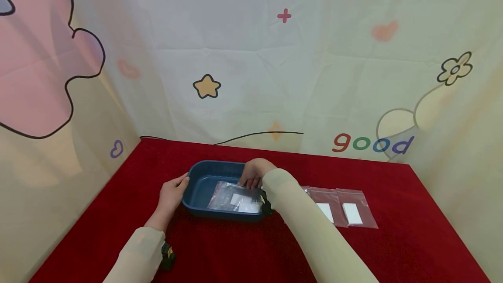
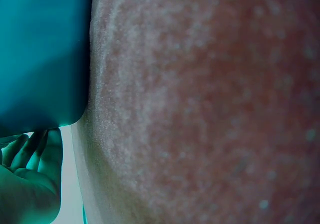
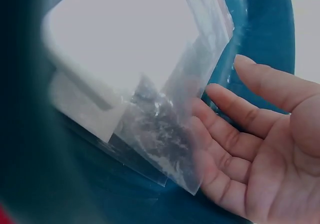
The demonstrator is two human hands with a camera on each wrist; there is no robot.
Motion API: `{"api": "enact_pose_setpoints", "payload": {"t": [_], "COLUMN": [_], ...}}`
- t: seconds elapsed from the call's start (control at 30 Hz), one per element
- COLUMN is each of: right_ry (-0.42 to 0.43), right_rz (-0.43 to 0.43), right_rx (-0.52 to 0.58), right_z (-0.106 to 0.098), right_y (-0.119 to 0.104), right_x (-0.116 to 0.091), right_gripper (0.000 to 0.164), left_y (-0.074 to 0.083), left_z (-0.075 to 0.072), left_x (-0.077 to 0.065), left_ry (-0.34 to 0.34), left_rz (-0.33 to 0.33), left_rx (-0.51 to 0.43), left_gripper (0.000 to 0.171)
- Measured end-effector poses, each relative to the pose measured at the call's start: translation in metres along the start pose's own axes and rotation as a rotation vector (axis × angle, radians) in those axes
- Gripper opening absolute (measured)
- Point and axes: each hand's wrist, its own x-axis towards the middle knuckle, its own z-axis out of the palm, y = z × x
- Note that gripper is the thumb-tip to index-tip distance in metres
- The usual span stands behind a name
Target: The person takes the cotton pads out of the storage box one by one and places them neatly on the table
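A dark blue rectangular bin (image 1: 202, 193) stands on the red cloth. My left hand (image 1: 173, 191) holds its left end, thumb at the rim; the left wrist view shows the fingers (image 2: 49, 156) against the bin's outer wall (image 2: 42, 58). Inside the bin lie overlapping clear zip bags (image 1: 224, 195) with white flat pieces (image 3: 120, 33) in them. My right hand (image 1: 254, 173) reaches in over the far rim. Its fingers are loosely bent, with fingertips at the edge of a bag (image 3: 175, 149), and the thumb (image 3: 270, 81) stands apart from them.
Right of the bin, more clear zip bags (image 1: 363, 200) with white pieces lie side by side on the red cloth (image 1: 416, 235), partly behind my right sleeve (image 1: 310, 226). A printed curtain (image 1: 251, 91) hangs behind the table.
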Motion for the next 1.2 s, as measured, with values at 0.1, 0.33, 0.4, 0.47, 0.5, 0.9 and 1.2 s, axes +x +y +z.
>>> {"api": "enact_pose_setpoints", "payload": {"t": [0.1,0.33,0.4,0.47,0.5,0.9,1.2], "right_ry": [0.008,0.019,0.017,0.016,0.013,0.014,-0.024], "right_rz": [-0.002,-0.044,-0.051,-0.057,-0.061,-0.106,-0.191], "right_rx": [-0.013,-0.045,-0.043,-0.036,-0.031,0.045,0.069], "right_z": [0.0,-0.001,-0.001,-0.001,-0.001,-0.004,-0.011], "right_y": [0.001,0.001,0.001,0.0,0.0,-0.007,-0.01], "right_x": [0.001,0.004,0.004,0.004,0.003,-0.001,-0.009], "right_gripper": [0.024,0.017,0.015,0.014,0.014,0.016,0.014], "left_y": [0.0,-0.001,-0.001,-0.001,-0.001,0.001,0.0], "left_z": [0.0,0.001,0.001,0.001,0.001,0.001,0.001], "left_x": [0.0,0.001,0.001,0.001,0.001,0.0,0.001], "left_ry": [0.001,0.001,0.0,-0.001,-0.001,0.013,0.004], "left_rz": [0.001,0.0,-0.004,-0.007,-0.008,-0.002,-0.005], "left_rx": [-0.003,-0.011,-0.014,-0.013,-0.012,0.005,-0.001], "left_gripper": [0.044,0.044,0.044,0.044,0.044,0.043,0.044]}}
